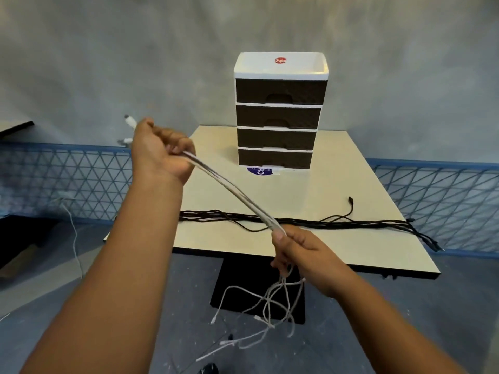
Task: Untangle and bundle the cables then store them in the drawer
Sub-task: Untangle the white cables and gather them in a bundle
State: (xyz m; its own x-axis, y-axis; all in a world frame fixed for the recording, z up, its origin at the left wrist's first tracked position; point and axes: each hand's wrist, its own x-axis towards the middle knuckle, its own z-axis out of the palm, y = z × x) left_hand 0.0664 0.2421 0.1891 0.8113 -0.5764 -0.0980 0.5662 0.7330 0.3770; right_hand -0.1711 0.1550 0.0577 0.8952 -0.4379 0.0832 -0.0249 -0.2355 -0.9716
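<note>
White cables (232,188) are stretched tight between my hands in front of the table (337,184), left hand (159,155) clenched around one end, right hand (294,252) gripping lower down with loose ends dangling, black cables (310,221) lying across the table near the closed drawer unit (279,112)

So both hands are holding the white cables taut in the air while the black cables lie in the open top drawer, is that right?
Not quite: the head view shows the black cables lying across the table, and the drawers are all closed. Both hands, left and right, do hold the white cables.
</note>
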